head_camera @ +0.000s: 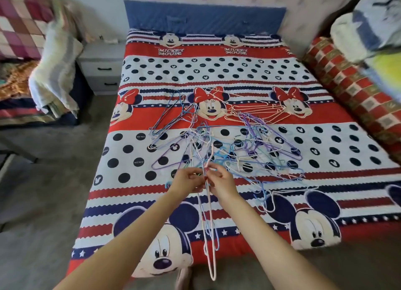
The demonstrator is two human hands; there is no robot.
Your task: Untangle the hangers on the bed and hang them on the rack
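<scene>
A tangle of several thin wire hangers (249, 148), blue, purple, white and pink, sprawls over the middle of the bed (347, 137), which has a red, white and navy cartoon-mouse cover. My left hand (187, 180) and my right hand (221, 181) meet above the bed's near half, both pinching the hooks of a small bunch of hangers. That held bunch of white, pink and blue hangers (211, 235) dangles down toward me past the bed's foot. A separate group of pink hangers (258, 111) lies farther back. No rack is in view.
A grey bedside cabinet (102, 68) stands left of the bed. Another bed with piled blankets (43, 57) is at far left. A red checked bolster (355, 89) and bundled bedding (368, 26) line the right side. Grey floor (43, 192) runs along the left.
</scene>
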